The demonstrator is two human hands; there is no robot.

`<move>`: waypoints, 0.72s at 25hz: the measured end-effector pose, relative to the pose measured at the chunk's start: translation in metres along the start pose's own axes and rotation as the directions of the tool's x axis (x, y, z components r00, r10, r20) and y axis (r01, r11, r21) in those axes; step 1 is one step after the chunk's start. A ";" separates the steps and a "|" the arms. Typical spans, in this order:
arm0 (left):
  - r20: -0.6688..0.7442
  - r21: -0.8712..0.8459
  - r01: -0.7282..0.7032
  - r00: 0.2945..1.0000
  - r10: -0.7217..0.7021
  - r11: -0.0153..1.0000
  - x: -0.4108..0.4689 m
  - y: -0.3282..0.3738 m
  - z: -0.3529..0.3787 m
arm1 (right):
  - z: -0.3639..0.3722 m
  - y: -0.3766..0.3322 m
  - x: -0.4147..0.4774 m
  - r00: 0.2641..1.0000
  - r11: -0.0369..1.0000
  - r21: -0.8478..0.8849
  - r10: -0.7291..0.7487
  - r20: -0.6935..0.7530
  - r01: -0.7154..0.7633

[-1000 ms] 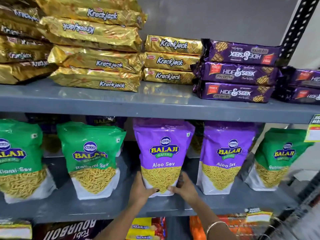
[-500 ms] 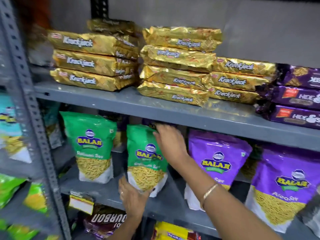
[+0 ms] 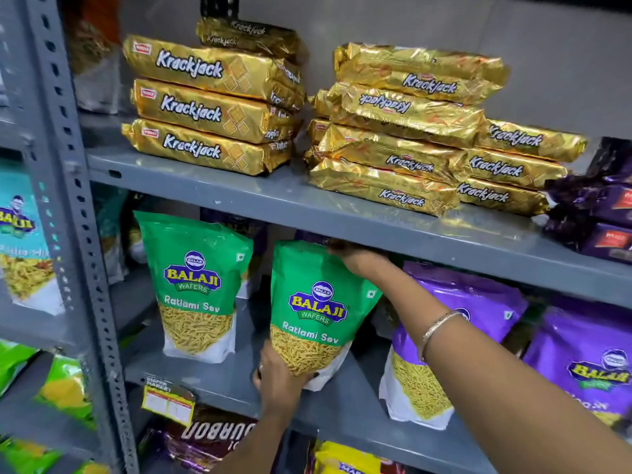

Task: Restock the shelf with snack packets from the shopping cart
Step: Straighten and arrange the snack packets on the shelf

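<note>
Both hands, left (image 3: 278, 378) low, right (image 3: 355, 258) on top, clamp the green pouch (image 3: 316, 313), which could topple forward off the shelf (image 3: 342, 410) if released tilted.

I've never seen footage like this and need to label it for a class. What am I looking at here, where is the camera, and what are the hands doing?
There is no machine: a person wears a camera on the head, looking forward and down at a grey metal shelf rack in a shop. That is the only view.

The left hand grips the bottom of a green Balaji Ratlami Sev pouch, while the right hand holds its top edge, just under the upper shelf. The pouch stands on the middle shelf beside a second green Ratlami Sev pouch on its left and purple Balaji pouches on its right. The upper shelf carries stacks of gold Krackjack biscuit packs. The shopping cart is not in view.
</note>
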State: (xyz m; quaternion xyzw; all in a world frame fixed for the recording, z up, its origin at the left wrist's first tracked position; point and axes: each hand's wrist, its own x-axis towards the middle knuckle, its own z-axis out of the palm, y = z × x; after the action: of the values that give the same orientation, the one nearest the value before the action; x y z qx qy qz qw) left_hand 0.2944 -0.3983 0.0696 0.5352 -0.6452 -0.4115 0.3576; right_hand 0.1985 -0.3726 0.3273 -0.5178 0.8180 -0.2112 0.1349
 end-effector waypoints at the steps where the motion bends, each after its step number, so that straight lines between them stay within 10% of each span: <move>1: 0.005 0.005 -0.005 1.000 0.005 1.000 0.001 0.000 0.000 | 0.001 0.001 0.005 1.000 1.000 0.014 0.021 -0.008 -0.021; 9: 0.051 0.034 -0.034 0.998 0.032 0.999 0.000 -0.002 -0.016 | 0.009 0.009 -0.013 0.982 0.981 -0.193 -0.055 -0.179 0.019; 13: 0.115 -0.077 -0.051 0.992 0.060 0.996 0.006 -0.009 -0.028 | 0.063 0.048 -0.050 0.649 0.941 -0.139 -0.315 -0.692 0.308; 15: 0.184 -0.098 -0.052 0.980 0.070 0.994 0.019 -0.008 -0.033 | 0.104 0.079 -0.061 0.738 0.950 0.179 -0.072 -0.671 0.255; 18: 0.436 0.038 -0.058 0.899 0.035 0.998 0.039 0.001 -0.046 | 0.156 0.121 -0.055 0.941 0.834 0.550 0.218 -0.259 -0.042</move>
State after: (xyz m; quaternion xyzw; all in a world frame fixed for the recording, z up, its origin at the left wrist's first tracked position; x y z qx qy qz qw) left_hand 0.3285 -0.4435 0.0900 0.4232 -0.7315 -0.4954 0.2010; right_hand 0.1951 -0.3097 0.1325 -0.3617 0.7705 -0.5006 0.1577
